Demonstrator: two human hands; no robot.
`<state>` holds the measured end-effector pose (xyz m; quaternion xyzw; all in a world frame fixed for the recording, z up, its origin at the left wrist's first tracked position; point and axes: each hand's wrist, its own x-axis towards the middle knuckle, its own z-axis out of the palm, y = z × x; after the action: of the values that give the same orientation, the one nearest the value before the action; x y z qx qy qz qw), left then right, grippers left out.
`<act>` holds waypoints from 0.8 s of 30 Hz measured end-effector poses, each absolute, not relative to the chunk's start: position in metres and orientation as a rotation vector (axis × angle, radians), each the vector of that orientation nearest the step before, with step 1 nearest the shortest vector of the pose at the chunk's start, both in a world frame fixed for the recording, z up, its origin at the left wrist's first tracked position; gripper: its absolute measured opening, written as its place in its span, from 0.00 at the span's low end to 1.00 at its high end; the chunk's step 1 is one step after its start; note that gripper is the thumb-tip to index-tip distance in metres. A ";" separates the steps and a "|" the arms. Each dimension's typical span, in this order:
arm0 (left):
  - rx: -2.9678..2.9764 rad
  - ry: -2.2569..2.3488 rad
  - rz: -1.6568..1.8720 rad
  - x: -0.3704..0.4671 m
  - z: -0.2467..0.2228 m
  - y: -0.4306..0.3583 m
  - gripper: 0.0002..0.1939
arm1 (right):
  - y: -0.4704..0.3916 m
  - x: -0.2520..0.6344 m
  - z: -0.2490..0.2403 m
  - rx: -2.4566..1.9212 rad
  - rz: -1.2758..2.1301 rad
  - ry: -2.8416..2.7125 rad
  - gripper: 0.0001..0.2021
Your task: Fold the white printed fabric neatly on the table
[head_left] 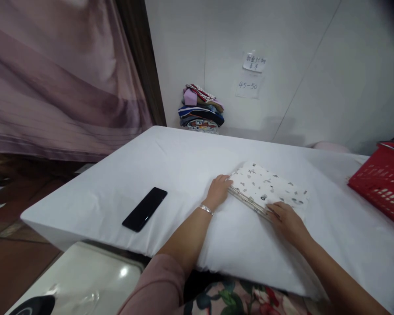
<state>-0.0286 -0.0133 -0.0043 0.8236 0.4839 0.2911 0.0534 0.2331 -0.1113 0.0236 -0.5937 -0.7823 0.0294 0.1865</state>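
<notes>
A folded white cloth [265,183] with small dark printed motifs lies on the white-covered table [190,153], its layered edge facing me. My left hand [219,190], with a silver bracelet at the wrist, is closed on the cloth's left corner. At the near edge, toward the right, my right hand [287,222] has its fingers closed on the same cloth, thumb side along the layers. The undersides of both grips are hidden. To the left of my left arm lies a black phone [145,209], flat on the table.
A red plastic basket [381,179] stands at the table's right end. Stacked folded fabrics [202,109] sit beyond the far edge against the wall, below paper notes [251,74]. A pinkish curtain [62,78] hangs at left. A pale glossy surface [85,275] is at front left.
</notes>
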 end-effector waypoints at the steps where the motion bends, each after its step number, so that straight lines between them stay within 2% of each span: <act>1: 2.499 1.456 0.888 -0.029 -0.005 -0.013 0.21 | -0.109 0.230 0.024 -1.670 0.085 -2.211 0.16; 12: 2.422 1.442 0.911 -0.034 -0.009 -0.008 0.16 | -0.090 0.205 0.024 -1.631 0.071 -2.270 0.15; 24: 2.446 1.426 0.955 -0.033 -0.008 -0.010 0.17 | -0.084 0.203 0.024 -1.650 0.148 -2.278 0.17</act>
<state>-0.0329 -0.0098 -0.0082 0.8162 0.4759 0.3186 0.0766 0.2027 -0.0842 0.0237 -0.5780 -0.7982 0.0520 0.1617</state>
